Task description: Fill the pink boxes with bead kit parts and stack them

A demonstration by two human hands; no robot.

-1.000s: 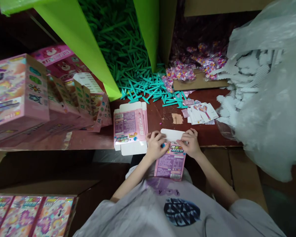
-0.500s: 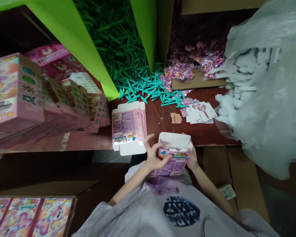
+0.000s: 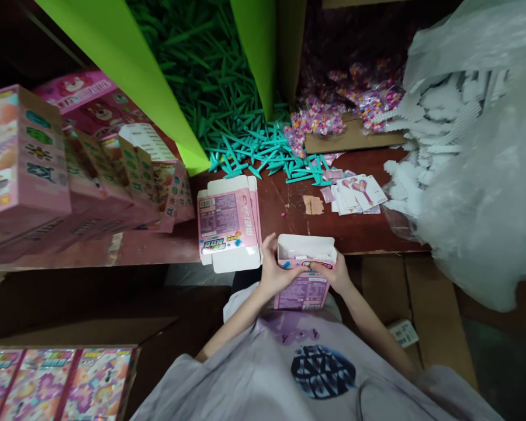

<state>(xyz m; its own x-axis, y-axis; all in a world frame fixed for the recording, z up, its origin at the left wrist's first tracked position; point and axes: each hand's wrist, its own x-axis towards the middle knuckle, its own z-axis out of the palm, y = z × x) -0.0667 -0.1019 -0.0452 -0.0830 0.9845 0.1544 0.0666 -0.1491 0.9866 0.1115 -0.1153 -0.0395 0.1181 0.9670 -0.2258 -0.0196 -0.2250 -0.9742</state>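
Observation:
Close to my body, a small pink and purple cardboard box (image 3: 301, 292) is held upright between both hands, its white top flap raised at the far side. White pieces show inside the opening. My left hand (image 3: 277, 270) grips the box's left side, thumb across the near face by the top edge. On the other side my right hand (image 3: 338, 273) grips it the same way, its thumb almost meeting the left one. Flattened pink box blanks (image 3: 223, 225) lie stacked on the table edge, just left of my left hand.
Teal pen-like tools (image 3: 263, 152) spill from a green-walled bin. Bags of colourful beads (image 3: 319, 120) fill a carton behind printed cards (image 3: 362, 194). A plastic bag (image 3: 486, 193) of white pegboards bulges at right. Filled pink boxes (image 3: 39, 158) stand left; more (image 3: 99, 383) sit in a lower carton.
My left hand has closed from a loose, raised pose onto the box. Both thumbs now press near its top edge, and the opening shows more of the inside.

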